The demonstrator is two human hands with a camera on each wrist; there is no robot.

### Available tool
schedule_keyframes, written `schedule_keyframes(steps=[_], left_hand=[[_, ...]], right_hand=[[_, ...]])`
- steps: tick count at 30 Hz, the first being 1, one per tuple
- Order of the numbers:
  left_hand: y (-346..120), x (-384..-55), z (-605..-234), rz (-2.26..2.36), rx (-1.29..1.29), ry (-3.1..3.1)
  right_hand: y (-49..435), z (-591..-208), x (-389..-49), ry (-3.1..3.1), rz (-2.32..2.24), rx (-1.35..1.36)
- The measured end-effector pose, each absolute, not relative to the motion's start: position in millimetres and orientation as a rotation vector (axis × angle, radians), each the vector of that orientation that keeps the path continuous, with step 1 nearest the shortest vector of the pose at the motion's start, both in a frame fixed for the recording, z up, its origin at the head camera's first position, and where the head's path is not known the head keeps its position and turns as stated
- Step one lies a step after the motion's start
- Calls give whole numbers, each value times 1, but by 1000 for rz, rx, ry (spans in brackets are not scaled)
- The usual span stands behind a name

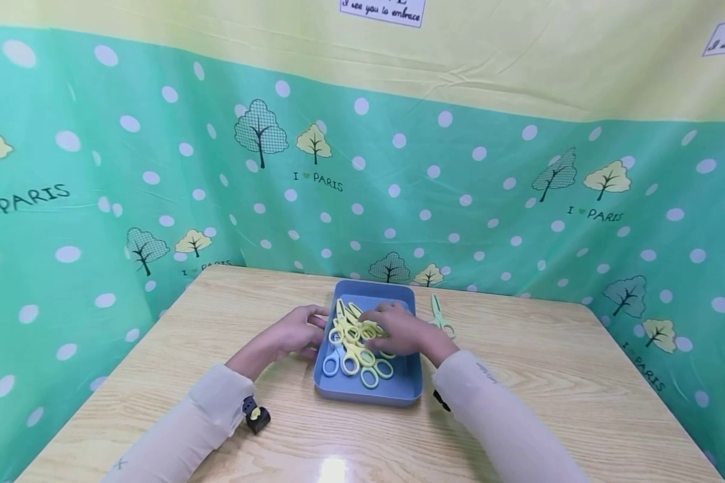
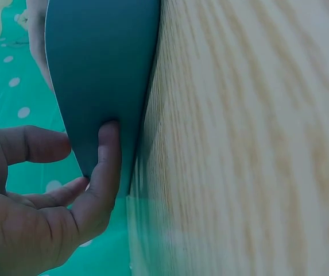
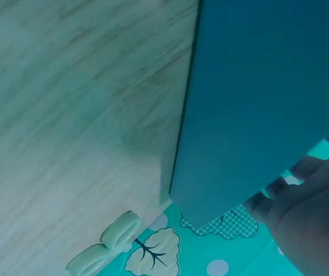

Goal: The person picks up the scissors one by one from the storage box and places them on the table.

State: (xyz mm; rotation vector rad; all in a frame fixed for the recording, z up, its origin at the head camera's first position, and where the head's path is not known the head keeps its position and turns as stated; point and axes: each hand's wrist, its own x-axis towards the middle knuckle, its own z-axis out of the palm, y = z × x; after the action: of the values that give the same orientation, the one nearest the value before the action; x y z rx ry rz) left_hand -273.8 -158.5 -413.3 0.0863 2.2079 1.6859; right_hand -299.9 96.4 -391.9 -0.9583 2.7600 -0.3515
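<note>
A blue plastic tray [image 1: 368, 399] holds a pile of small scissors, mostly yellow [image 1: 350, 335], with a light blue pair [image 1: 331, 362] and a pale green pair [image 1: 377, 373] at the near side. My left hand [image 1: 302, 332] is at the tray's left side. In the left wrist view, one finger of that hand [image 2: 55, 213] presses the outer wall and the thumb is at the rim. My right hand [image 1: 397, 329] reaches over the right rim into the tray, its thumb and fingertips apart above yellow scissors handles. The tray wall [image 3: 262, 98] hides part of its fingers in the right wrist view.
Pale green scissors [image 1: 440, 317] lie on the wooden table [image 1: 519, 389] just right of the tray. Behind the table hangs a green and yellow curtain [image 1: 338, 134] with dots and trees. Dark straps [image 1: 256, 414] sit at the wrists.
</note>
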Motion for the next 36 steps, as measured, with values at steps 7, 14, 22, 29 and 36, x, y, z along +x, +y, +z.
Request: schedule_keyframes(steps=[7, 14, 22, 29, 36], left_hand=[[-160, -274, -413, 1700, 95, 2191], [-159, -274, -411, 1686, 93, 2202], [-159, -273, -412, 1696, 98, 2200], [-159, -274, -413, 1702, 97, 2196], [-158, -274, -414, 1714, 102, 2190]], right_hand=[[89, -393, -301, 2755, -313, -950], [83, -391, -300, 2763, -262, -913], [81, -390, -302, 2763, -226, -882], [80, -388, -302, 2756, -223, -874], [80, -388, -300, 2769, -206, -919]])
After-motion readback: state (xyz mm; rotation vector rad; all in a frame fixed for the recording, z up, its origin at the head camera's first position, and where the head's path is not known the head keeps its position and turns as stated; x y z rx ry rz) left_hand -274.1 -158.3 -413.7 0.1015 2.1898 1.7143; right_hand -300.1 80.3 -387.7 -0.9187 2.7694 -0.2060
